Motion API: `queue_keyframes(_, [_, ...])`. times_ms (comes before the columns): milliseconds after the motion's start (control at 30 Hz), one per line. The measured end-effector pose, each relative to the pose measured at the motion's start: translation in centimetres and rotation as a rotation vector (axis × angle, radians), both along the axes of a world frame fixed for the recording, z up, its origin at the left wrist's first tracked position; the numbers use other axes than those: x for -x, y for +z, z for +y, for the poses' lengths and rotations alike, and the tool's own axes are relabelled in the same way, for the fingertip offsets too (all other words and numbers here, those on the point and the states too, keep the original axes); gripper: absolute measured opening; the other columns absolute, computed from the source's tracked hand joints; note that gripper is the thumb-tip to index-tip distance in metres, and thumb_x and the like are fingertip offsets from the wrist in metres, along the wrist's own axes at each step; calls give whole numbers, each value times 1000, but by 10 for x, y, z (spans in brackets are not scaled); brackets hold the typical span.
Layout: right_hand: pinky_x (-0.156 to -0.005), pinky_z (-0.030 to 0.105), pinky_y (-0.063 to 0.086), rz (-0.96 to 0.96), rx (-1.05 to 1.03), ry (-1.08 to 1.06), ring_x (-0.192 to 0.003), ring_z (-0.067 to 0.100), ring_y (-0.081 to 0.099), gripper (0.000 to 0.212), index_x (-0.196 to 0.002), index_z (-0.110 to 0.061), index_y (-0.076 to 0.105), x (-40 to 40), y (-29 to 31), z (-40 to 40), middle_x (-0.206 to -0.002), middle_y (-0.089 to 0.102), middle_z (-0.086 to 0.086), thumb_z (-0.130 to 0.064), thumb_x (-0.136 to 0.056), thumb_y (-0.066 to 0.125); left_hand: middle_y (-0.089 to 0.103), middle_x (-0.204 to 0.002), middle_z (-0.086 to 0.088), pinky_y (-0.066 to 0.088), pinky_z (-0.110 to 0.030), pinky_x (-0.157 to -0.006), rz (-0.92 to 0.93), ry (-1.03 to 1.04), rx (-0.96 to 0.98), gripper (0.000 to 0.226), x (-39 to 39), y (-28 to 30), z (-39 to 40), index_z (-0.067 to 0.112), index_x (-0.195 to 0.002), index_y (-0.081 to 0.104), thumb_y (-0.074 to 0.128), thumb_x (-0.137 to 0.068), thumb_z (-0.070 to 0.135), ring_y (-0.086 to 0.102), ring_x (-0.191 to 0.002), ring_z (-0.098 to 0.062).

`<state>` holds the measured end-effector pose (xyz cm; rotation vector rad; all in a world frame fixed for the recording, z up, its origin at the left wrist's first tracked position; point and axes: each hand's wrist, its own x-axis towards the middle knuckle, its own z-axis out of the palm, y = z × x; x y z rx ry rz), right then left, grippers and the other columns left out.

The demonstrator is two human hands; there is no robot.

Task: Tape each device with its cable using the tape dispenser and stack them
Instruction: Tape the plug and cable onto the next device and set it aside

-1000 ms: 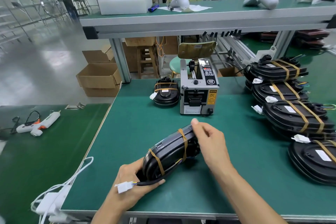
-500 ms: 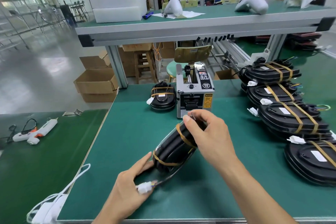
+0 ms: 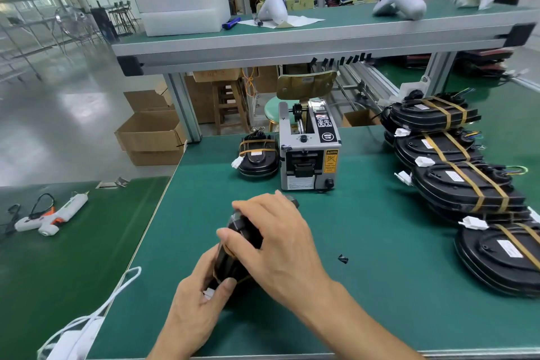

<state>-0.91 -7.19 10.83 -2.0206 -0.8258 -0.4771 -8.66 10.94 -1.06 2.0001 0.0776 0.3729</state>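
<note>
Black taped device point(image 3: 233, 254) is gripped on edge by both hands point(image 3: 193, 313) point(image 3: 280, 245), fingers curled round it; its long axis is aimed toward the tape dispenser point(image 3: 309, 152).

1. The green bench point(image 3: 365, 242) carries the tape dispenser point(image 3: 309, 152) at 12 o'clock.
2. A taped device point(image 3: 257, 158) sits just beside it, at 11.
3. Stacked taped devices point(image 3: 455, 184) line the bench from 1 to 3 o'clock.
4. A small black scrap point(image 3: 342, 259) lies at 3.
</note>
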Motion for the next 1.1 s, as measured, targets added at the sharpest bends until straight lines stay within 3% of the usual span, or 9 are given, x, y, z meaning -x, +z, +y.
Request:
queue_keyframes(100, [-101,29,49,93,-228,81,-110,4,65,33,-116,-19,77,-15,6,-12,-113,71,-12,-43,-95,68,75,-132,14,52,-14,-99,-48,-34,68,54,-3,0,-3,58,-139,59,73,-87,51,72,-121,-7])
queue_keyframes(200, [-97,27,53,315,-484,-197,-106,4,69,20,-112,-26,79,-57,6,-31,-110,75,-15,-32,-99,65,76,-130,8,53,-17,-100,-61,-59,59,50,-4,2,-6,50,-137,62,75,-89,46,73,-119,-12])
queue_keyframes(267, [-102,35,52,513,-448,-402,-103,9,68,25,-119,-23,78,-90,-2,-39,-111,76,-5,-26,-100,62,76,-129,10,51,-15,-102,-56,-51,68,50,-3,4,-8,50,-136,63,76,-88,46,73,-119,-11])
queue_keyframes(367, [-107,33,46,633,-284,-503,-118,25,65,33,-130,-16,72,-123,-20,-37,-125,73,6,-21,-101,57,77,-127,9,51,-15,-102,-42,-39,84,50,-3,8,-8,51,-134,63,79,-87,57,73,-118,-13])
queue_keyframes(533, [-105,39,43,601,-213,-540,-122,31,59,38,-136,-12,67,-138,-36,-19,-133,65,10,-21,-103,52,76,-130,7,51,-20,-105,-17,-27,111,60,-3,12,-10,50,-135,63,76,-83,76,73,-121,-14])
queue_keyframes(700, [-84,35,39,573,-161,-570,-102,31,58,20,-106,-6,68,-143,-44,-3,-124,60,13,-20,-102,54,76,-130,7,51,-19,-105,-19,-31,119,60,-3,10,-9,50,-135,63,76,-83,76,73,-122,-15])
queue_keyframes(800, [-83,31,35,570,-161,-563,-102,27,57,25,-117,-8,67,-146,-50,3,-122,57,9,-22,-103,53,76,-131,7,51,-18,-106,-18,-38,133,60,-3,10,-8,49,-136,63,77,-83,75,72,-122,-15])
queue_keyframes(933, [-88,29,38,558,-261,-552,-109,23,58,41,-142,-14,62,-146,-54,8,-121,58,4,-22,-103,54,76,-133,5,50,-19,-107,-5,-50,151,60,-3,8,-7,49,-136,63,79,-84,72,71,-124,-15])
queue_keyframes(1100, [-94,31,47,640,-531,-593,-99,16,62,33,-131,-16,71,-148,-51,13,-111,67,-1,-22,-100,60,75,-133,5,50,-19,-106,10,-59,140,61,-3,7,-6,46,-138,62,79,-85,70,72,-124,-15])
